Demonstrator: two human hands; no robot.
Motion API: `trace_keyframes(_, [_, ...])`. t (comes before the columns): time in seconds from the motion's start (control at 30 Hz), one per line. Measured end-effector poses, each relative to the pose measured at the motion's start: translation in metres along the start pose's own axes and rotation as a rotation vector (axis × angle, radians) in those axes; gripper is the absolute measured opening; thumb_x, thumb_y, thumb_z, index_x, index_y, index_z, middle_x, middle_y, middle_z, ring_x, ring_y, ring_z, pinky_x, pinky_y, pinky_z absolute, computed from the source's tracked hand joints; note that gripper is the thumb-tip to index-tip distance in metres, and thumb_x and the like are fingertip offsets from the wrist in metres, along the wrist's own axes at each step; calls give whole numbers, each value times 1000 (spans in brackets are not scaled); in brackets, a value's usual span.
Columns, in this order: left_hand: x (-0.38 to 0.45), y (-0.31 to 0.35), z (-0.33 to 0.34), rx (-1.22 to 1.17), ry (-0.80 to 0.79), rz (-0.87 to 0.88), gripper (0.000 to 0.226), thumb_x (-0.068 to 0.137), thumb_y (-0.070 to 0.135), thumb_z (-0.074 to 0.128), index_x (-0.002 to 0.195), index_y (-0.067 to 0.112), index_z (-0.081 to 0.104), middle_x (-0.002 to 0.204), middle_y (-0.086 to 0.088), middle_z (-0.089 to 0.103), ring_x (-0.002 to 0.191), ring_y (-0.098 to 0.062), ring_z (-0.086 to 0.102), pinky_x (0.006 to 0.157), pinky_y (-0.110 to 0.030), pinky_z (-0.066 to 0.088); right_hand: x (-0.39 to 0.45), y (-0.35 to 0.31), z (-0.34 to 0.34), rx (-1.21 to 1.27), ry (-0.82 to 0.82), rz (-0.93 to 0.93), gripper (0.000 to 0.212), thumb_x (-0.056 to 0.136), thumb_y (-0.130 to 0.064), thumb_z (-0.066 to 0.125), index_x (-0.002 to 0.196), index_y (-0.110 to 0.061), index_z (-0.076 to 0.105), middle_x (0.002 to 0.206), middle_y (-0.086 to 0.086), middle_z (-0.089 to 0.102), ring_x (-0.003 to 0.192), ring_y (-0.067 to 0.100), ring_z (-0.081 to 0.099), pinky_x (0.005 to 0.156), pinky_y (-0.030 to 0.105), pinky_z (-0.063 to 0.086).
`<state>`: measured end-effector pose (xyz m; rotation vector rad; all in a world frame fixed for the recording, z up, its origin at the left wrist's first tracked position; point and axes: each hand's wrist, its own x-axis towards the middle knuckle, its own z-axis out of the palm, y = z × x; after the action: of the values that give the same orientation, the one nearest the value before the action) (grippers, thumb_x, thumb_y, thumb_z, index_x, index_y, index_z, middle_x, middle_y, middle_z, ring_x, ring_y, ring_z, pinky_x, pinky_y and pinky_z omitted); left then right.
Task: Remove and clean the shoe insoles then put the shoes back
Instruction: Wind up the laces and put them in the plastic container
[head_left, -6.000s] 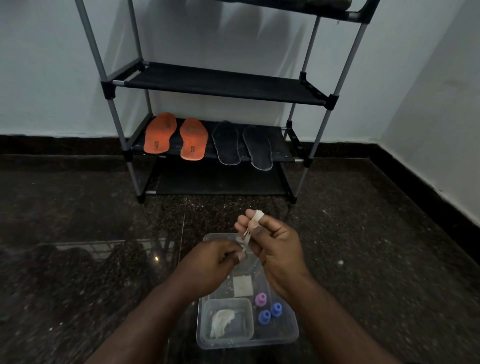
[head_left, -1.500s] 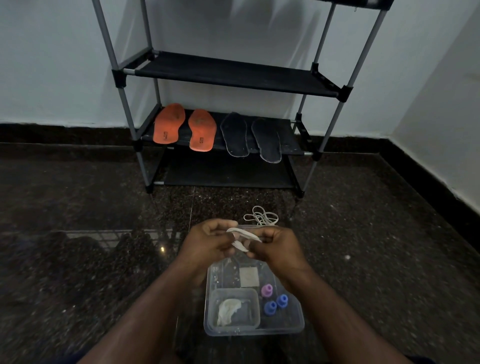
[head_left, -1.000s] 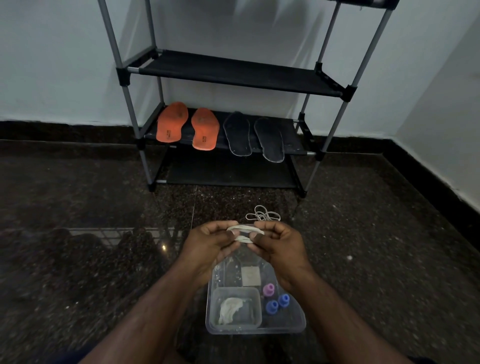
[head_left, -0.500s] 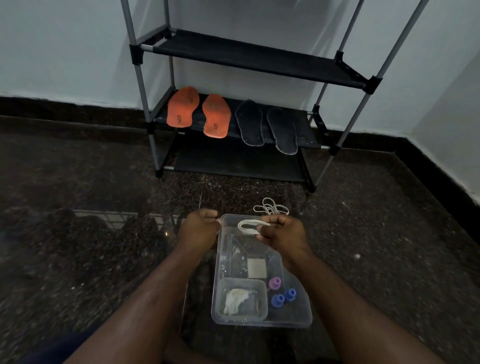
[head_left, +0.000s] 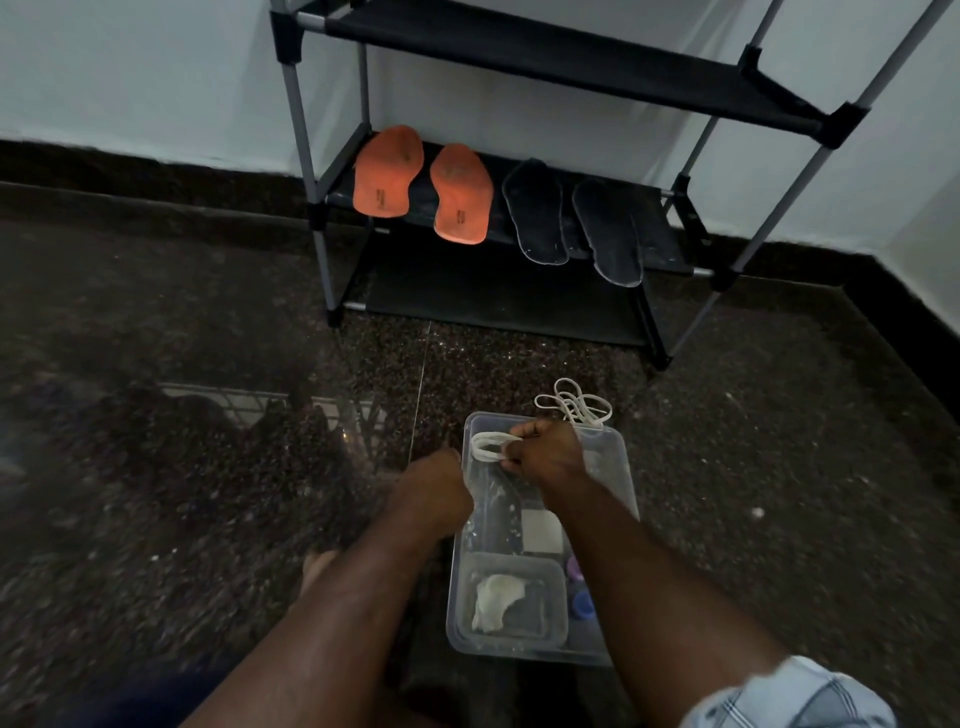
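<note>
Two orange insoles (head_left: 387, 171) (head_left: 462, 193) and two black insoles (head_left: 535, 212) (head_left: 608, 233) lie side by side on the lower shelf of the shoe rack (head_left: 670, 244). A clear plastic tray (head_left: 621, 470) sits on the floor in front of me. My right hand (head_left: 545, 451) pinches a looped white shoelace (head_left: 485, 446) over the tray's far end. My left hand (head_left: 431, 486) hovers at the tray's left edge with its fingers curled under and out of sight. A second white shoelace (head_left: 574, 405) lies coiled on the floor just beyond the tray.
Inside the tray are a smaller clear tub (head_left: 550, 605) with a white cloth (head_left: 496, 597), a white pad (head_left: 543, 535) and small purple and blue caps (head_left: 582, 603). Dark polished granite floor (head_left: 208, 467) surrounds it. White walls meet at the right corner. No shoes are in view.
The camera tilted down and shifted. My hands parted: the left let go of the lace and dropped to the tray's left edge, while the right carried the looped lace down over the tray.
</note>
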<state>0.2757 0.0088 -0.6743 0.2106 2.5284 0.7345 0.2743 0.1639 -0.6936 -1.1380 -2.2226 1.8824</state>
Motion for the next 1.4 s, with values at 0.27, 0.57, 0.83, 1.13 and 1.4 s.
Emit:
trace_keyframes(0.27, [-4, 0, -1, 7, 17, 21, 35, 87, 11, 59, 122, 8, 58, 128, -16, 63, 119, -31, 58, 99, -36, 48, 3, 1, -12, -538, -14, -239, 11, 72, -19, 77, 74, -10, 70, 76, 8, 72, 74, 24, 69, 71, 35, 55])
trace_keyframes(0.57, [-3, 0, 1, -11, 7, 14, 38, 87, 12, 61, 124, 10, 59, 127, -14, 63, 118, -29, 59, 99, -36, 50, 0, 7, -23, -647, 37, -291, 16, 76, -1, 61, 77, -15, 67, 85, 4, 71, 90, 23, 66, 71, 23, 41])
trace_keyframes(0.83, [-3, 1, 0, -30, 19, 11, 38, 86, 16, 62, 123, 12, 59, 124, -11, 64, 114, -27, 61, 92, -32, 50, -2, -3, -29, -597, 133, -397, 20, 79, -5, 57, 84, -13, 74, 88, 3, 74, 87, 22, 68, 79, 29, 50])
trace_keyframes(1.13, [-5, 6, -4, -105, 49, 55, 48, 70, 31, 50, 116, 26, 63, 115, -5, 66, 102, -25, 65, 91, -42, 55, 39, -40, -96, -772, 294, -110, 30, 84, -28, 54, 103, -10, 70, 114, 18, 68, 106, 35, 64, 89, 38, 53])
trace_keyframes(1.4, [-7, 10, -10, -197, 105, 87, 38, 77, 30, 54, 112, 27, 66, 110, 0, 70, 100, -22, 66, 88, -40, 55, 44, -51, -93, -435, 201, -135, 17, 82, -20, 63, 94, -16, 75, 103, 14, 72, 97, 33, 67, 85, 39, 54])
